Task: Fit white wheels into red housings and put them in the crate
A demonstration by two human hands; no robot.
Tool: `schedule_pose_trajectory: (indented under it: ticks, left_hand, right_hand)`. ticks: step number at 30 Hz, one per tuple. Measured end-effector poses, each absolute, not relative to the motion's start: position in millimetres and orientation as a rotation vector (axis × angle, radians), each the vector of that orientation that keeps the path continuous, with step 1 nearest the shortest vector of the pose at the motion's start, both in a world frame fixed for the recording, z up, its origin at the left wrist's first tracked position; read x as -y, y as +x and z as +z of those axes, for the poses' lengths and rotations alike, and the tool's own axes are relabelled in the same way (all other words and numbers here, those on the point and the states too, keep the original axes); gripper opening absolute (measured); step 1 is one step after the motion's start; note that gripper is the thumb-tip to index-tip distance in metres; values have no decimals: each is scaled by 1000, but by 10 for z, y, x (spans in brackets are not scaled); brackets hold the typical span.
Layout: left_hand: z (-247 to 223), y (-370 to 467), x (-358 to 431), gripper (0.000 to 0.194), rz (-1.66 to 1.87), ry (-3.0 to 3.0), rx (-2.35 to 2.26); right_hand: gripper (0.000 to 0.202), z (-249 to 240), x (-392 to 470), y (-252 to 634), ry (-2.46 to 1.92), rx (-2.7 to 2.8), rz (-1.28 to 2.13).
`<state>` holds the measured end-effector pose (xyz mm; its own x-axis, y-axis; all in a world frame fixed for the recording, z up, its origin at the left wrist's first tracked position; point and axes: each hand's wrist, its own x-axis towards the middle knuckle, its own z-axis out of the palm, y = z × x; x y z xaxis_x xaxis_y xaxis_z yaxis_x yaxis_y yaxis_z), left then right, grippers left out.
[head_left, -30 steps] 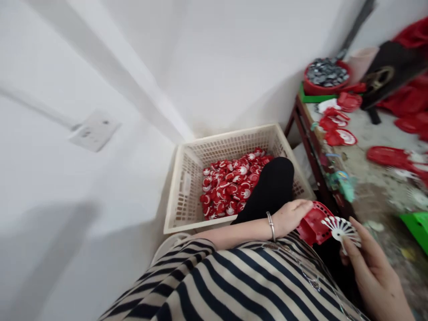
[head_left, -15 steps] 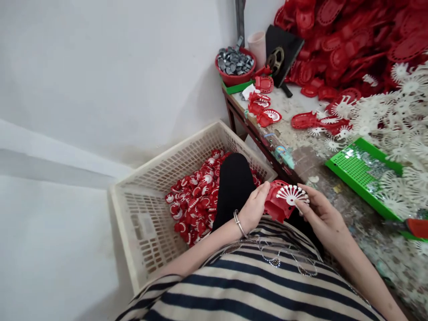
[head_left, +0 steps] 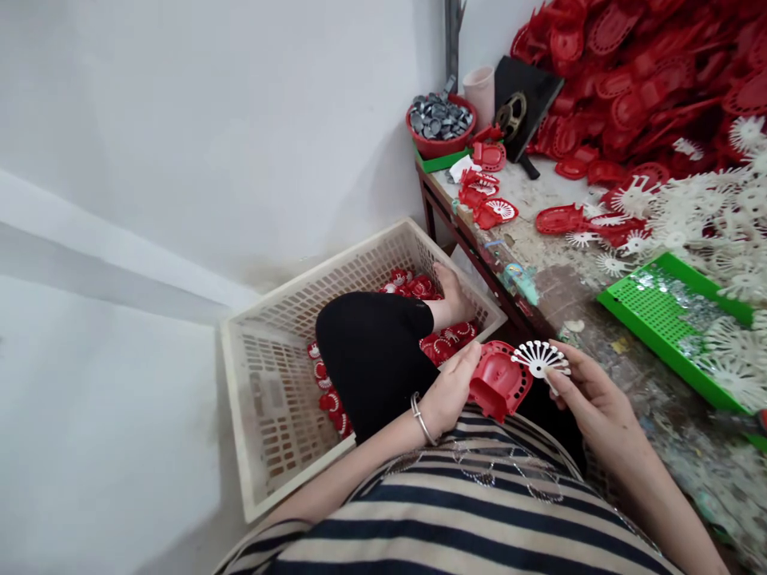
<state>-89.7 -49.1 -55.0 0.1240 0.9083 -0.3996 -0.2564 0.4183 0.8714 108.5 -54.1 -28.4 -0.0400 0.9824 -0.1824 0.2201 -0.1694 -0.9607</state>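
My left hand [head_left: 451, 397] is closed on a red plastic shell [head_left: 498, 378], gripping its left side. Small holes run along the shell's rounded rim, and a box-like recess lies at its near end. Between the thumb and fingers of my right hand [head_left: 590, 399] is a white fan-shaped plastic piece [head_left: 540, 361] with knob-tipped spokes and a hole at its hub. The white piece is at the shell's right edge, its left spokes overlapping the rim in view; whether they touch I cannot tell.
A cream plastic crate [head_left: 264, 479] holding red-and-white pieces [head_left: 443, 345] stands at my left, my bent leg over it. The workbench [head_left: 557, 291] carries a green tray [head_left: 647, 319] of small shiny parts, white fan pieces [head_left: 689, 212], piled red shells [head_left: 641, 80] and a red bowl [head_left: 440, 146] of grey parts.
The white fan piece has moved right, off the shell's face, uncovering its inside. My knee has swung left over the crate, and a bare foot now shows there. The view has shifted slightly.
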Motion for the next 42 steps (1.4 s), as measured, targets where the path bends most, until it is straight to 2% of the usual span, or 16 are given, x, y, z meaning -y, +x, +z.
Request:
schedule_pose_trajectory:
  ticks: [11,22,32,42]
  left_hand:
    - [-576,-765,421,55,907,755,-927]
    - [-649,-687,115,63,821,729,-949]
    - [-598,-985,-189,64,933,670,-1027]
    - [-456,-888,-580,62,899,686,-954]
  right_hand:
    - [58,-207,626,1059,-1590,1238,1246]
    - [69,-288,471,1141,-1840,1286,1231]
    - [56,-233,-252,821,-1704,1641,1248]
    - [41,-141,-549,890,-1542,1773,1001]
